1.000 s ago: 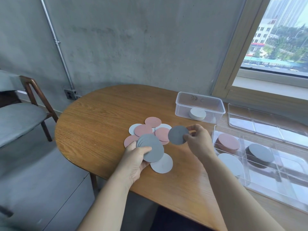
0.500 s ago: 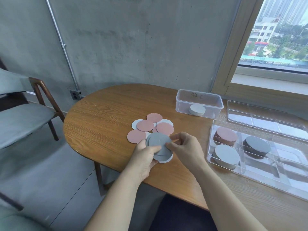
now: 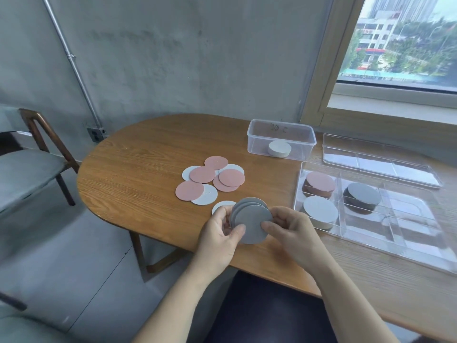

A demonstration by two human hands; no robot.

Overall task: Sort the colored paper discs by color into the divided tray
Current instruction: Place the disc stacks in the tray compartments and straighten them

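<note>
Wooden table (image 3: 138,169): your left hand (image 3: 220,237) and right hand (image 3: 290,231) pinch fanned grey discs (image 3: 251,222), probably thin, light, slippery; grip their edges.

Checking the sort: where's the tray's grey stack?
Head view, right side: grey paper disc stack in the clear divided tray, beside the pink paper stack.
</note>
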